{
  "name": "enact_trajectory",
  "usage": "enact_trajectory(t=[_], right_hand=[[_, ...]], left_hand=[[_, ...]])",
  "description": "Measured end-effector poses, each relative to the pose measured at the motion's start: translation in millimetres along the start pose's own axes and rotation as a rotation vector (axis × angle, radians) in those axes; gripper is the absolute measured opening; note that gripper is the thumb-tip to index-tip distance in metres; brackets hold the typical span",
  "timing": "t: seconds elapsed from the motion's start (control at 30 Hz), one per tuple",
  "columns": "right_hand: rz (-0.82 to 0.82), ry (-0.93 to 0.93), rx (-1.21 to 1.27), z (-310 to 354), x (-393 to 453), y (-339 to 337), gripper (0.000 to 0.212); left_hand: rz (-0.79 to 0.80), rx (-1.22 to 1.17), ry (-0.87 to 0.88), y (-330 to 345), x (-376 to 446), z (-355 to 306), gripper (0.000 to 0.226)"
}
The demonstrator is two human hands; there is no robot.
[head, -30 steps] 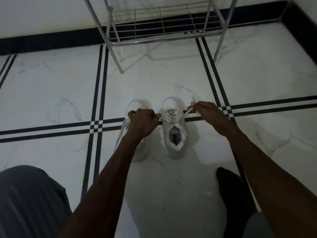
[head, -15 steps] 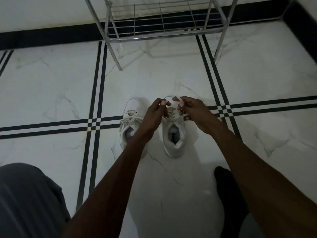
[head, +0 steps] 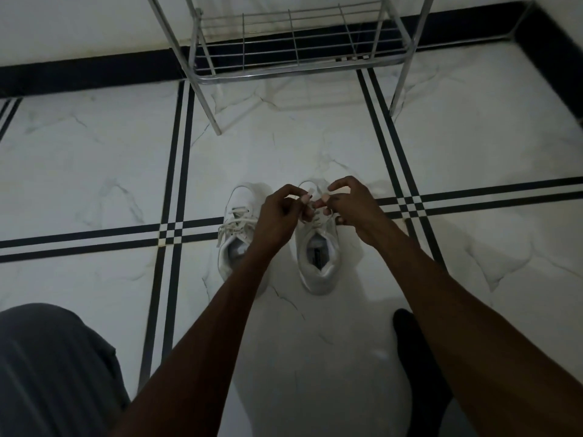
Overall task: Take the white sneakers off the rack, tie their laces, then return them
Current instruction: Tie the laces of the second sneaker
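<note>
Two white sneakers stand side by side on the marble floor, toes pointing away from me. The left sneaker (head: pixel 235 234) shows a tied bow across its tongue. Over the front of the right sneaker (head: pixel 320 257) my left hand (head: pixel 277 216) and my right hand (head: pixel 350 203) meet, each pinching a piece of its white lace (head: pixel 317 217) between fingertips. The lace ends between the fingers are mostly hidden. The metal shoe rack (head: pixel 296 67) stands beyond the shoes, its bottom wire shelf bare.
White marble floor with black double stripes (head: pixel 170 234) crossing left of the shoes. A black skirting runs along the wall behind the rack. My grey-clad knee (head: pixel 53 370) is at lower left and my black-socked foot (head: pixel 413 348) at lower right.
A second ago my hands pulled the right sneaker's lace ends wide apart. They have come together over the shoe's front and now pinch the lace close, fingertips nearly touching.
</note>
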State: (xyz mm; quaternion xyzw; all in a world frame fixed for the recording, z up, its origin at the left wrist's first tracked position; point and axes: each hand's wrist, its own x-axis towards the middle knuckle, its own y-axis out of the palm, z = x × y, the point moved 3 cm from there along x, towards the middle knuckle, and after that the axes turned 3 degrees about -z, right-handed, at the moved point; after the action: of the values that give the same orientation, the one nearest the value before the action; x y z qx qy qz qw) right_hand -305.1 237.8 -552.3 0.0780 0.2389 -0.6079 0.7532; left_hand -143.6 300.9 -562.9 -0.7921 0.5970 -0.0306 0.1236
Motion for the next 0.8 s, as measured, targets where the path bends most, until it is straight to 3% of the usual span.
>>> enact_trajectory(t=[0.27,0.47,0.53,0.67,0.8], right_hand=[[0.033,-0.002,0.035,-2,0,1,0.021],[0.204,-0.099,-0.052,3,-2,3,0.023],[0.241,-0.11,-0.026,4,-4,3,0.025],[0.109,-0.107,-0.036,4,1,3,0.032],[0.074,-0.078,0.053,0,6,3,0.023]], left_hand=[[0.137,0.059,0.064,5,0,-2,0.024],[0.083,0.159,0.108,6,2,-5,0.013],[0.066,0.143,0.119,7,2,-3,0.019],[0.082,0.135,0.152,9,3,3,0.037],[0.086,0.055,0.08,8,2,5,0.061]])
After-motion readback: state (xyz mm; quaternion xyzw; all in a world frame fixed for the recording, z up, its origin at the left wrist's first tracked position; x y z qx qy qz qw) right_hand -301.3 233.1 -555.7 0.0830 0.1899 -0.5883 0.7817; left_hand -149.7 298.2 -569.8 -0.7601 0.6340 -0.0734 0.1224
